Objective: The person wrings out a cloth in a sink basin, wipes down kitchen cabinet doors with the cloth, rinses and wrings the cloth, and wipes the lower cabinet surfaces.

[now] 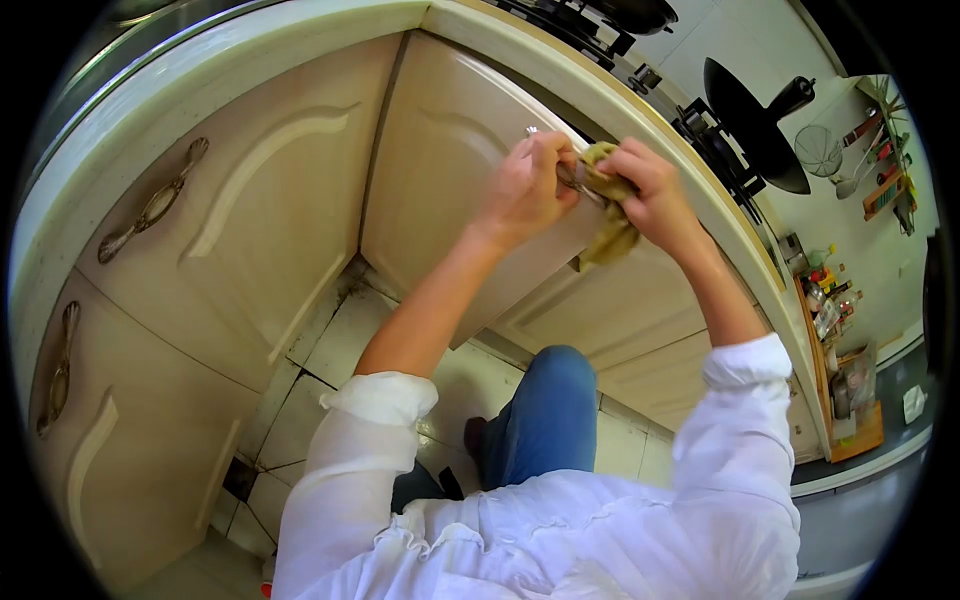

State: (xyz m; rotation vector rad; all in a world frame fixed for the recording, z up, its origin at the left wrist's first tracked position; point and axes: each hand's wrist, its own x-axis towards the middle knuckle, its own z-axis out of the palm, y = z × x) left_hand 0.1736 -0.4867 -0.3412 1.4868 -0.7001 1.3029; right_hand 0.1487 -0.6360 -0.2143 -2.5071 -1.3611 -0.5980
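Observation:
A cream cabinet door (455, 130) stands partly open under the counter. At its upper edge my left hand (530, 190) is closed around the ornate metal handle (570, 178), whose end shows past the fingers. My right hand (648, 190) grips a yellow-green cloth (612, 235) beside it, pressed against the other end of the handle. Part of the cloth hangs down below the fingers. Both hands are close together, and the middle of the handle is mostly hidden by fingers and cloth.
The countertop edge (690, 165) curves just beyond my hands. A gas stove (715, 150) carries a dark wok (750, 125). Bottles (835, 295) stand at the right. Closed cabinets with handles (155, 205) are at the left. My bent knee (555, 400) is below, over the tiled floor (335, 345).

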